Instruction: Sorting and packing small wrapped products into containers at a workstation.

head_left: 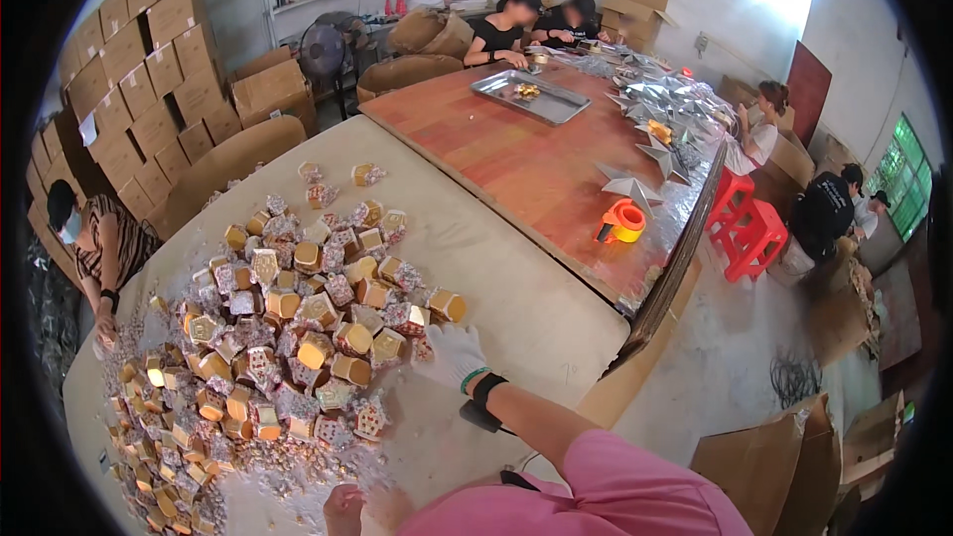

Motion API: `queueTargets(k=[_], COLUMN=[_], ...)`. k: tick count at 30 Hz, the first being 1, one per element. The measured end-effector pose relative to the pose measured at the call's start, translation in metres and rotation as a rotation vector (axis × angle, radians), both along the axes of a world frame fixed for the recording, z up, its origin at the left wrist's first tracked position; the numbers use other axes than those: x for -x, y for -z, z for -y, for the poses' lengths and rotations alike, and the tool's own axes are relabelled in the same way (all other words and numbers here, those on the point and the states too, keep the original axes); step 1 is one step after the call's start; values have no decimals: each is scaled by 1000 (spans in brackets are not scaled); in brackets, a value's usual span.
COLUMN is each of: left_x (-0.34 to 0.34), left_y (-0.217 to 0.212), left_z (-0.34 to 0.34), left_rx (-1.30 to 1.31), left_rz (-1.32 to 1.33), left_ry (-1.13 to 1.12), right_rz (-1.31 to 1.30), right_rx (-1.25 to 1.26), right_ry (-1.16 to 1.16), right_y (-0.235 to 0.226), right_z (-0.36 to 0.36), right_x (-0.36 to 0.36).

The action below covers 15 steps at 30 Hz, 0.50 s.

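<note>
So the right hand (452,352), in a white glove, is stretched out flat over the near edge of a big heap of little gold boxes (298,318) on the pale counter (516,288). Its fingers look spread and mostly open, resting on or just over the closest box (422,347); can't really tell if they've pinched one or are only touching it. There's a dark band and a green one on that wrist, with a pink sleeve below.

The left hand (342,508) is bare, down at the bottom edge, curled a bit near some loose glittery scraps (288,476). Whether it's holding anything, I can't tell.

The heap runs from the middle of the counter toward the lower left, gold boxes mixed with shiny patterned bits.

Another person in a striped top (109,248) leans in at the left side of the pile. Next to the pale counter is a reddish-brown one (516,154) with a metal tray (529,96), an orange and yellow tape dispenser (621,221) and silver stars (655,139). Red stools (745,228) sit to the right, and cartons (149,69) are stacked along the left wall.
</note>
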<state>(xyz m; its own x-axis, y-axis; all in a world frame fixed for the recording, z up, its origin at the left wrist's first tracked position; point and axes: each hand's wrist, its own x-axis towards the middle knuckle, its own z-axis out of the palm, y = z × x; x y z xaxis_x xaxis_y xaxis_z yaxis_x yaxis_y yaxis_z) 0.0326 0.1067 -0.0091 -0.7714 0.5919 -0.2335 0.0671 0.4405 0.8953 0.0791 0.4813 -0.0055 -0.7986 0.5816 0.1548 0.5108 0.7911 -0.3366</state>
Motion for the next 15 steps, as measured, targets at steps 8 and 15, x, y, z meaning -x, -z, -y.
queueTargets(k=[8,15], left_x=[41,48], left_y=[-23,-66], left_z=[-28,-60], left_rx=[-232,-430], left_rz=[108,594], left_ry=[-175,-35], right_rz=[-278,-226], right_rx=[1603,308], right_ry=[-353,-1051], right_y=[-43,-94], right_z=[73,128], right_x=[7,9])
